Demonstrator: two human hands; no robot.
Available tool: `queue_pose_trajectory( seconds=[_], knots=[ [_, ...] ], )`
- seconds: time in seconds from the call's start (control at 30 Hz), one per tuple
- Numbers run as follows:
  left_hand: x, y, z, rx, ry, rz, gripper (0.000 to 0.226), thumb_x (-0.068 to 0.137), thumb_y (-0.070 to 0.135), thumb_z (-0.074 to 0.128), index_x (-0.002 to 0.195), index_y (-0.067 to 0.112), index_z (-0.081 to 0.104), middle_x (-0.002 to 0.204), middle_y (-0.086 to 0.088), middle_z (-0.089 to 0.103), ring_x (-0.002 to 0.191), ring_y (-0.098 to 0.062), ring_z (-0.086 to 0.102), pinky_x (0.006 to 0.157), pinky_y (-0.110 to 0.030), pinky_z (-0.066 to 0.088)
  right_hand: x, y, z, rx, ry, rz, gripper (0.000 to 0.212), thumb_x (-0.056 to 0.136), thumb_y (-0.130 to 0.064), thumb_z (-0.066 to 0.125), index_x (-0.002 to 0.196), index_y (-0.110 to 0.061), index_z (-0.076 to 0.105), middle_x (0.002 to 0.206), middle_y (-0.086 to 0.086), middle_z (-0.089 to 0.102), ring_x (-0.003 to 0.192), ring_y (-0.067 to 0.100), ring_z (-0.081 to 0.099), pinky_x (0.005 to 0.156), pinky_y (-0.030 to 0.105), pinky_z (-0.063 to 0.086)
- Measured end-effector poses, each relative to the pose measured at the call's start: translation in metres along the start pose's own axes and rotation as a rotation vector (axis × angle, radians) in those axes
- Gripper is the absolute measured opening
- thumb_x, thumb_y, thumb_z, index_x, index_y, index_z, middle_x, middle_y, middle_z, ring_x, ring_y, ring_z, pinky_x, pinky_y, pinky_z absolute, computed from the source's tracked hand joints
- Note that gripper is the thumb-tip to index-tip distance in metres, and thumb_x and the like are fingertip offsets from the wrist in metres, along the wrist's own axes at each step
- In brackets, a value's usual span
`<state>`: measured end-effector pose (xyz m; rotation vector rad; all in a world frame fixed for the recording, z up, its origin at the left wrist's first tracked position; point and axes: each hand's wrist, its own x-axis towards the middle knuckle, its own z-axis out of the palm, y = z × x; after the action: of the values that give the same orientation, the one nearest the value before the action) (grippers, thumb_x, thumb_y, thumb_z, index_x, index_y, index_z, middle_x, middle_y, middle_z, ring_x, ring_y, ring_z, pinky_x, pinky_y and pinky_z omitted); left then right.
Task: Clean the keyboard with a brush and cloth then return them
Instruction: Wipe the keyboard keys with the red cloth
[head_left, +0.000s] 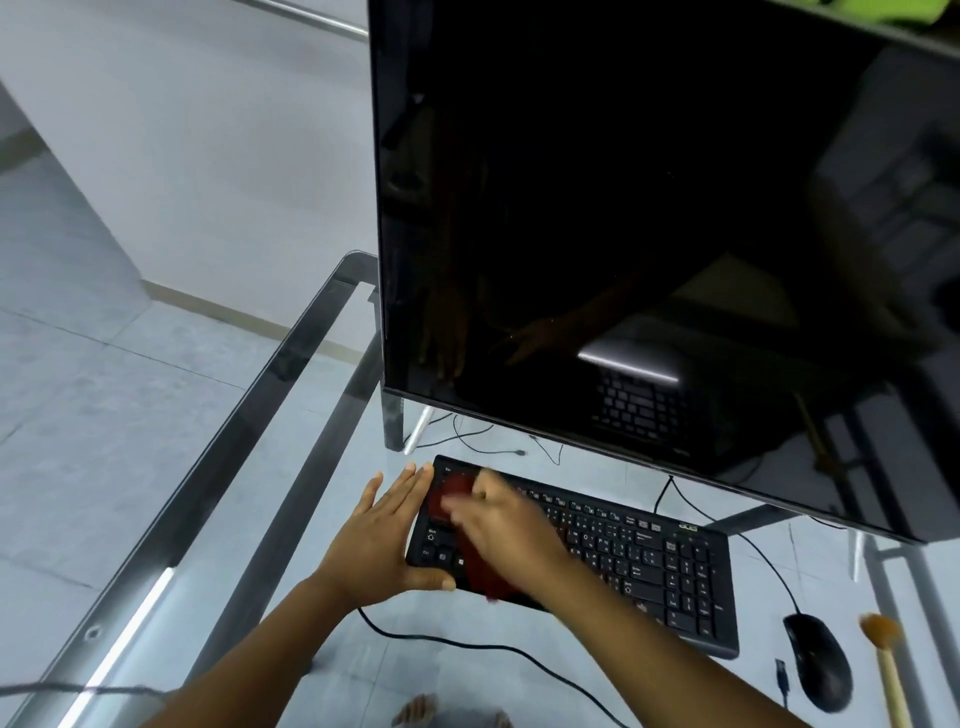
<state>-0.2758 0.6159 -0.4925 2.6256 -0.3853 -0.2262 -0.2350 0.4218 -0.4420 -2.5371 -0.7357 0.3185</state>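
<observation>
Left hand (384, 535) lies flat against the left end of the keyboard (649, 566). Its fingers are straight along the edge and its thumb is laid along the near edge, so it braces without clasping. Right hand (504, 519) is on top of a red cloth (457, 493) over the leftmost keys. It is smeared by motion blur, so I cannot tell whether the fingers curl round the cloth or only press it flat. A fold of the cloth spills over the keyboard's near edge.

Writing: the logo at the far right corner of the keyboard reads as "acer", soft but legible. "Esc" shows on the far left key and "Ctrl" on the near left one; the other legends are too small to read. A small mark on the monitor's lower bezel is unreadable.

Count: one black keyboard, set at a slant on a glass table (311, 322). One cloth. One brush (883, 660) with a pale wooden handle and a tan bristle head, lying at the near right, just right of the mouse and apart from both hands. One black mouse (818, 660), with one loose USB plug (782, 675) just to its left. One dark monitor (649, 234) stands beyond the keyboard. One black cable (467, 644) curves under the forearms. One bare foot (421, 709) shows through the glass.
</observation>
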Motion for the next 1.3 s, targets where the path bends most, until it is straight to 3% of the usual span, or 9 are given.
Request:
queue_pose_trajectory(
  seconds=[0.13, 0.27, 0.4, 0.57, 0.67, 0.83, 0.97, 1.2, 1.3],
  knots=[
    [-0.001, 0.002, 0.001, -0.026, 0.045, 0.007, 0.127, 0.063, 0.092, 0.049, 0.153, 0.015, 0.004, 0.158, 0.007, 0.005, 0.147, -0.008, -0.004, 0.118, -0.036, -0.009, -0.007, 0.011, 0.001, -0.199, -0.047, -0.220, 0.030, 0.091, -0.046, 0.044, 0.111, -0.036, 0.063, 0.087, -0.009, 0.050, 0.075, 0.009, 0.052, 0.056, 0.025, 0.047],
    [0.000, 0.002, -0.001, -0.018, 0.047, 0.006, 0.128, 0.062, 0.093, 0.048, 0.153, 0.013, 0.009, 0.157, 0.007, 0.008, 0.147, -0.010, 0.002, 0.118, -0.038, -0.007, 0.043, 0.017, -0.015, -0.093, 0.129, -0.008, 0.045, 0.088, -0.056, 0.036, 0.116, -0.031, 0.062, 0.085, -0.023, 0.044, 0.078, -0.008, 0.047, 0.061, 0.003, 0.030],
    [0.001, 0.000, 0.001, -0.007, 0.051, 0.010, 0.127, 0.063, 0.092, 0.049, 0.153, 0.011, 0.012, 0.157, 0.005, 0.012, 0.147, -0.011, 0.005, 0.118, -0.039, -0.003, 0.050, 0.004, -0.006, -0.032, 0.071, 0.202, 0.021, 0.097, -0.038, 0.043, 0.107, -0.024, 0.054, 0.089, -0.015, 0.046, 0.093, 0.017, 0.055, 0.067, 0.023, 0.037],
    [0.001, 0.000, 0.001, -0.006, 0.046, 0.004, 0.127, 0.062, 0.093, 0.047, 0.153, 0.014, 0.008, 0.157, 0.007, 0.009, 0.147, -0.010, 0.002, 0.118, -0.039, -0.004, 0.001, 0.037, -0.020, -0.177, 0.109, 0.333, 0.036, 0.101, -0.035, 0.041, 0.135, -0.028, 0.051, 0.118, 0.001, 0.047, 0.097, 0.021, 0.058, 0.082, 0.037, 0.055],
    [0.001, 0.000, 0.002, -0.006, 0.049, -0.005, 0.127, 0.062, 0.094, 0.045, 0.153, 0.017, 0.003, 0.157, 0.010, 0.005, 0.147, -0.008, -0.002, 0.118, -0.039, -0.005, -0.011, 0.045, -0.021, -0.184, 0.162, 0.471, 0.037, 0.102, -0.033, 0.039, 0.135, -0.024, 0.052, 0.118, 0.004, 0.048, 0.091, 0.020, 0.060, 0.078, 0.032, 0.057],
    [0.000, 0.000, 0.004, 0.014, 0.044, -0.003, 0.127, 0.062, 0.094, 0.046, 0.153, 0.014, 0.009, 0.157, 0.006, 0.011, 0.147, -0.011, 0.004, 0.118, -0.041, -0.001, 0.029, -0.013, 0.010, 0.004, 0.101, 0.303, 0.028, 0.098, -0.025, 0.040, 0.123, -0.025, 0.053, 0.118, -0.004, 0.044, 0.108, 0.022, 0.052, 0.078, 0.027, 0.042],
    [0.000, 0.001, 0.000, 0.008, 0.030, -0.010, 0.126, 0.062, 0.094, 0.045, 0.153, 0.018, 0.004, 0.158, 0.008, 0.005, 0.147, -0.008, -0.003, 0.118, -0.041, -0.004, 0.016, -0.006, 0.000, -0.082, 0.058, 0.187, 0.036, 0.098, -0.032, 0.047, 0.134, -0.031, 0.046, 0.117, -0.001, 0.045, 0.103, 0.021, 0.055, 0.083, 0.033, 0.051],
    [0.000, 0.002, 0.001, 0.057, 0.022, 0.007, 0.115, 0.065, 0.095, 0.040, 0.152, 0.032, -0.003, 0.160, 0.006, -0.006, 0.146, -0.008, -0.013, 0.118, -0.041, -0.009, -0.043, 0.036, -0.021, -0.061, 0.235, 0.597, 0.042, 0.101, -0.032, 0.043, 0.142, -0.026, 0.045, 0.124, 0.007, 0.047, 0.090, 0.021, 0.063, 0.081, 0.031, 0.058],
    [0.000, 0.003, 0.002, 0.021, 0.051, 0.009, 0.115, 0.065, 0.092, 0.046, 0.154, 0.028, 0.010, 0.161, -0.001, 0.005, 0.148, -0.013, -0.003, 0.118, -0.040, -0.004, -0.020, -0.012, 0.005, 0.006, 0.140, 0.399, 0.042, 0.101, -0.028, 0.044, 0.143, -0.026, 0.042, 0.129, 0.007, 0.044, 0.100, 0.026, 0.061, 0.084, 0.033, 0.054]
  ],
)
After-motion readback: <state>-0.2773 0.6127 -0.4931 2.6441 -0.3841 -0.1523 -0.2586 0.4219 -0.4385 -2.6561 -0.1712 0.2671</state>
